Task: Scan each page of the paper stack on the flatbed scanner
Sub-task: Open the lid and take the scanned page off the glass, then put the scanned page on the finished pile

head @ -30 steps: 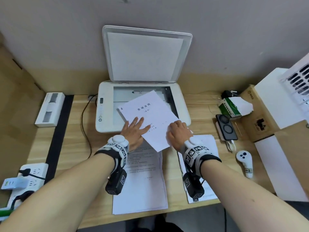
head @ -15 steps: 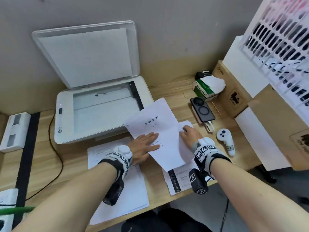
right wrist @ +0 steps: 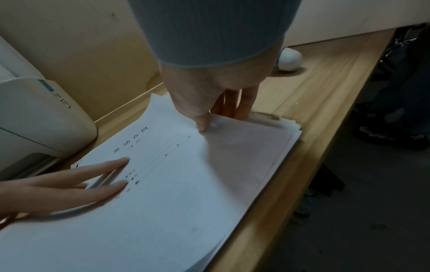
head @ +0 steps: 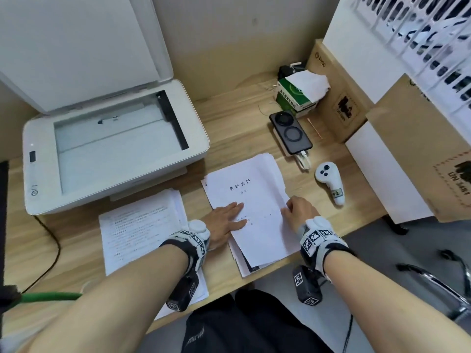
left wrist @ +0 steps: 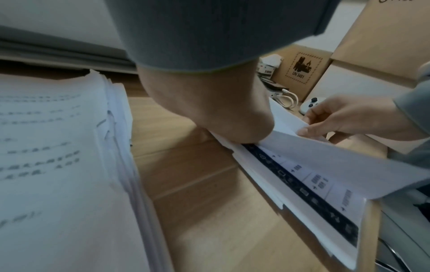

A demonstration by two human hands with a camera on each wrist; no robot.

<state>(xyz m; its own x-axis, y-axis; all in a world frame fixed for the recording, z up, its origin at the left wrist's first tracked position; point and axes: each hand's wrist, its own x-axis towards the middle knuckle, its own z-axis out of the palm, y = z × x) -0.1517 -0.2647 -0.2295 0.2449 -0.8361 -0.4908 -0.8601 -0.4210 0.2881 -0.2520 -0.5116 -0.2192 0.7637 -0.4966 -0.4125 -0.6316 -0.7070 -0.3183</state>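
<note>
The white flatbed scanner stands at the left with its lid up and its glass bare. The title page lies on a small pile of sheets to the right of the scanner. My left hand lies flat on the page, fingers straight. My right hand pinches the page's right edge, thumb on top and fingers beneath; the edge is lifted a little. A second, thicker paper stack lies in front of the scanner, partly under my left forearm.
Behind the pile lie a black phone on a cable and a white controller. A green tissue box and cardboard boxes fill the back right. The desk's front edge runs just under the pile.
Both hands slid the title page off the scanner glass and rightward onto the pile beside it. The head view swung right with them.
</note>
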